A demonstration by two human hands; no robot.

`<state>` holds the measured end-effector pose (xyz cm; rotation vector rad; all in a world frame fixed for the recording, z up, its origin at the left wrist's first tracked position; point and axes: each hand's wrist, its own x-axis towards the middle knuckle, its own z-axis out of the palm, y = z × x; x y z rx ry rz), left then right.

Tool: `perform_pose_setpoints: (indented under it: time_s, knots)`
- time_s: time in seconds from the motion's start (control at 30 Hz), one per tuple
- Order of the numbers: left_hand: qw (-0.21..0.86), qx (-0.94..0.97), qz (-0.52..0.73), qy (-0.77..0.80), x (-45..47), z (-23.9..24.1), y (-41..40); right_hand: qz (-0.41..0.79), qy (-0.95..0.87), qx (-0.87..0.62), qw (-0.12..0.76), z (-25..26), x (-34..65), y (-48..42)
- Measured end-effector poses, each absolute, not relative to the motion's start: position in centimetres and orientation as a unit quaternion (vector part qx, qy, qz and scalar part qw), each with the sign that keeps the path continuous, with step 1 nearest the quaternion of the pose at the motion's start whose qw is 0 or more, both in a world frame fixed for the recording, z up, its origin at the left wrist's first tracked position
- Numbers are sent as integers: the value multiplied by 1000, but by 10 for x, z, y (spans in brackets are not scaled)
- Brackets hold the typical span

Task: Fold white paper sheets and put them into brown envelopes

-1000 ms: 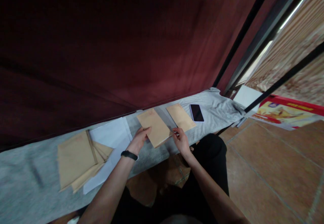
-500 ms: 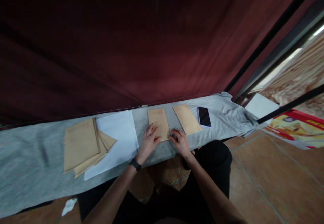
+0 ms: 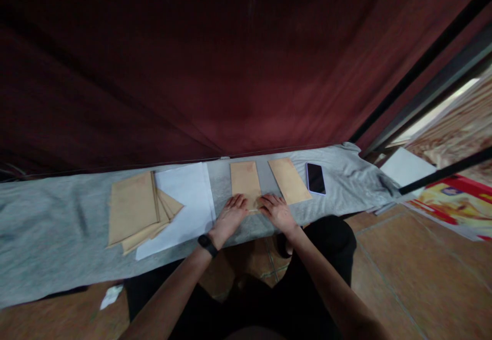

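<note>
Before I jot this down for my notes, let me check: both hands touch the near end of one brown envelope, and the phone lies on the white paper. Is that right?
The phone isn't on the white paper; the head view shows it on the gray cloth. The left hand and right hand do touch the near end of one brown envelope.

Your left hand [image 3: 231,214] and right hand [image 3: 278,212] are touching the near end of a brown envelope [image 3: 245,178] by the grey cloth [image 3: 54,232]'s front edge. Toward its right end, a second envelope [image 3: 290,180] and a phone [image 3: 315,178] are lying; leftward, stacked envelopes [image 3: 132,204] are overlapping white sheets [image 3: 188,191].
</note>
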<state>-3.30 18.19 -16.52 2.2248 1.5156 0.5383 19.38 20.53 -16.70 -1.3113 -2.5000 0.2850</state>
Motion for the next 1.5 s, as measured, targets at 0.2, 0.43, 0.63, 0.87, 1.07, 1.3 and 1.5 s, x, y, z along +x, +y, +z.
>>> perform_pose_setpoints:
  time_s: [0.2, 0.43, 0.63, 0.87, 1.07, 1.3, 1.5]
  knots:
    - [173, 818, 154, 527, -31, -155, 180, 87, -880, -447, 139, -165, 194, 206]
    - [183, 823, 159, 514, -33, -149, 180, 89, -895, -413, 144, -159, 195, 211]
    - [188, 814, 177, 520, -31, -150, 179, 98, -901, -399, 141, -156, 195, 215]
    - [153, 826, 170, 515, -29, -148, 172, 96, -901, -402, 131, -156, 194, 214]
    - [136, 823, 153, 530, -31, -155, 173, 97, -884, -426, 166, -164, 195, 208]
    - [161, 806, 198, 535, -35, -169, 163, 112, -878, -423, 195, -172, 198, 191]
    - [187, 763, 267, 558, -35, -178, 159, 128, -847, -465, 225, -173, 186, 191]
